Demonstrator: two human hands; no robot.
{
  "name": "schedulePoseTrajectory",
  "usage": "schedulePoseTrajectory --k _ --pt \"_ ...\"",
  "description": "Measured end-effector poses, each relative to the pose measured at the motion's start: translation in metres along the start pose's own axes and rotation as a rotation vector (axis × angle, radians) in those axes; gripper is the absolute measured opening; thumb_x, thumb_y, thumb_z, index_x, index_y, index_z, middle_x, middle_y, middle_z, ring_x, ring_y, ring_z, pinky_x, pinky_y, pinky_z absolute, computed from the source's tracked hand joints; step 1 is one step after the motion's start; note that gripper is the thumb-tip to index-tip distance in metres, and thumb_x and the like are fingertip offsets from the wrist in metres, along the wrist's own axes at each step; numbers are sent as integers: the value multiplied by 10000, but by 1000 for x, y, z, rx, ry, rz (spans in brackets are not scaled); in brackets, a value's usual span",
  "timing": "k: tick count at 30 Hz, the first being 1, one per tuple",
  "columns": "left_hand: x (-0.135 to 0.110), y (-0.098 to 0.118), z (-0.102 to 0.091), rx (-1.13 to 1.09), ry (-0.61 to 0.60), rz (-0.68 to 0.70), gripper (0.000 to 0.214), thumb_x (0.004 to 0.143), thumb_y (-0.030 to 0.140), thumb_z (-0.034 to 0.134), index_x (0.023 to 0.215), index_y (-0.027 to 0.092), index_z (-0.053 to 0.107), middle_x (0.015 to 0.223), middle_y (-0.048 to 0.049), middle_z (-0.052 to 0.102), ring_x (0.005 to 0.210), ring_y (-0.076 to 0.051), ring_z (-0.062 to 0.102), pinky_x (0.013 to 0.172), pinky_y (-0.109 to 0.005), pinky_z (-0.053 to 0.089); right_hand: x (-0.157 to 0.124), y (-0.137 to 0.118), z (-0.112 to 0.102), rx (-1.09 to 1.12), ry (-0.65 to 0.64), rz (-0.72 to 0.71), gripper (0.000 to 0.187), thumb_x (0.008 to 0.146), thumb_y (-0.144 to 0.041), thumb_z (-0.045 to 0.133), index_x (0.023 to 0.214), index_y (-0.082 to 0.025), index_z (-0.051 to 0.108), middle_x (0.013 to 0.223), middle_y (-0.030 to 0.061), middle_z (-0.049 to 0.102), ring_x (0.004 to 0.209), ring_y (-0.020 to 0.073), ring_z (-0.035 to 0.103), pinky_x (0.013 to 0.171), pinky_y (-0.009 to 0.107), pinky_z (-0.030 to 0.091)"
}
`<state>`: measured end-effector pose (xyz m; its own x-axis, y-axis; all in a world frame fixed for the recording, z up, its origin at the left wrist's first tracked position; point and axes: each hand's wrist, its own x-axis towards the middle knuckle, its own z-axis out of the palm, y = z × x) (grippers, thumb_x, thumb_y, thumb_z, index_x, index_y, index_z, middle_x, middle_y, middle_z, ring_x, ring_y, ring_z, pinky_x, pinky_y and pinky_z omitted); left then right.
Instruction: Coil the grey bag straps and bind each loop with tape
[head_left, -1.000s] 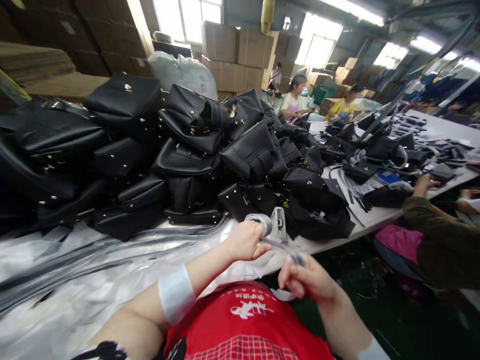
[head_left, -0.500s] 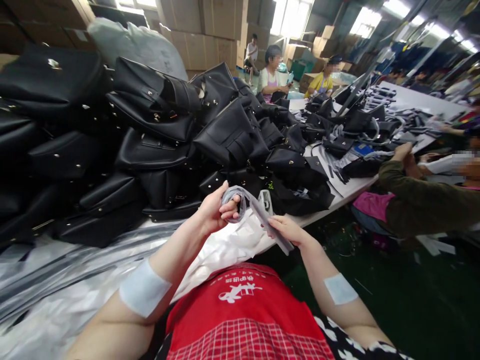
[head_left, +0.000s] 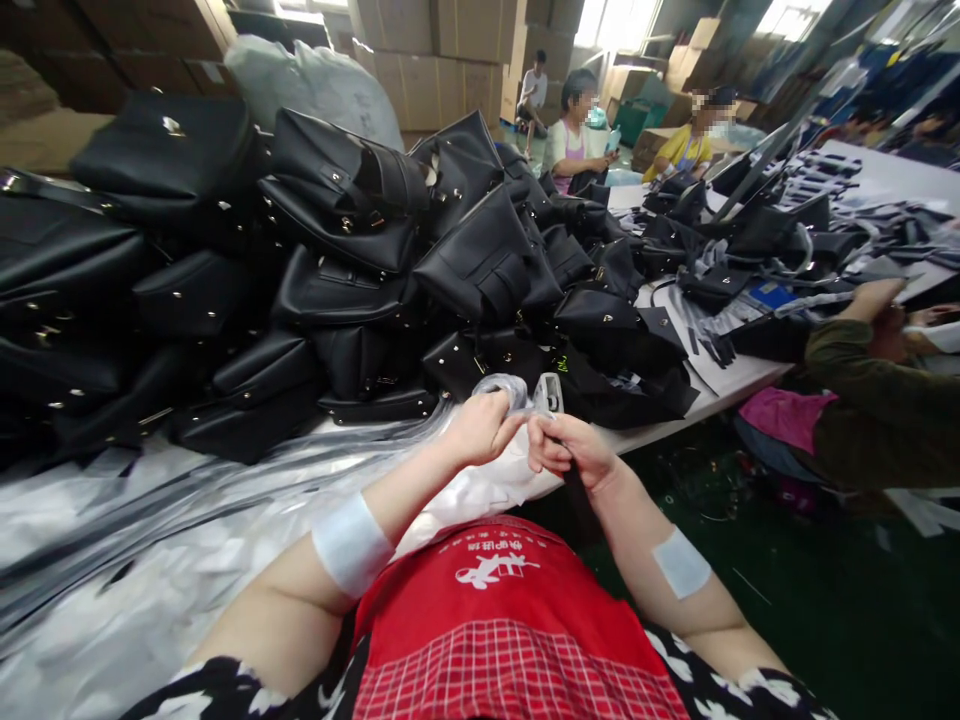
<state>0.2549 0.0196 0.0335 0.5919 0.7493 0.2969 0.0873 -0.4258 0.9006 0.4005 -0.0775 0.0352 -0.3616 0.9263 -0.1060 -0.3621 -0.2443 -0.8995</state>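
Observation:
My left hand (head_left: 484, 428) is closed on a looped strap in clear plastic wrap (head_left: 504, 385), whose curl shows above the knuckles. My right hand (head_left: 564, 446), fingers curled, grips the strap's dark end (head_left: 579, 500), which hangs below it in front of the red apron. The fingertips of both hands nearly meet; the stretch of strap between them is mostly hidden. Just beyond the right hand stands a small pale grey plastic tool (head_left: 549, 392), possibly a tape dispenser. White sheeting (head_left: 480, 490) lies beneath the hands.
Black handbags (head_left: 345, 210) are heaped across the table's far side. Long plastic-covered strips (head_left: 247, 500) lie to the left. On the right, a co-worker's sleeve (head_left: 855, 370) reaches over the table edge (head_left: 720, 400). Further people sit behind.
My left hand has turned over and moved right, close to my right hand. The right fingers have curled in, and the strap end below them now looks dark. The view has swung left.

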Motion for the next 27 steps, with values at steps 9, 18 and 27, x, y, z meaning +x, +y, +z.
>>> schedulePoseTrajectory --k 9,18,27 --pt "-21 -11 -17 358 -586 -419 669 828 722 330 535 171 570 437 -21 504 412 -145 479 506 -282 388 -4 13 -45 -1163 174 67 334 896 -439 481 710 -175 569 658 21 607 623 133 551 590 244 382" --pt "-22 -20 -19 -1053 -615 -762 741 905 652 178 598 129 604 262 58 298 228 -77 289 459 -241 451 20 57 -8 -699 389 -80 616 942 -612 108 785 -193 531 464 -25 467 362 104 416 364 223 313" --pt "-27 -13 -2 -1356 -293 -605 714 919 633 224 681 115 655 313 56 345 311 -78 397 592 -248 493 28 66 16 -627 551 -172 547 919 -627 280 1096 -177 533 670 46 622 432 143 523 402 269 433"
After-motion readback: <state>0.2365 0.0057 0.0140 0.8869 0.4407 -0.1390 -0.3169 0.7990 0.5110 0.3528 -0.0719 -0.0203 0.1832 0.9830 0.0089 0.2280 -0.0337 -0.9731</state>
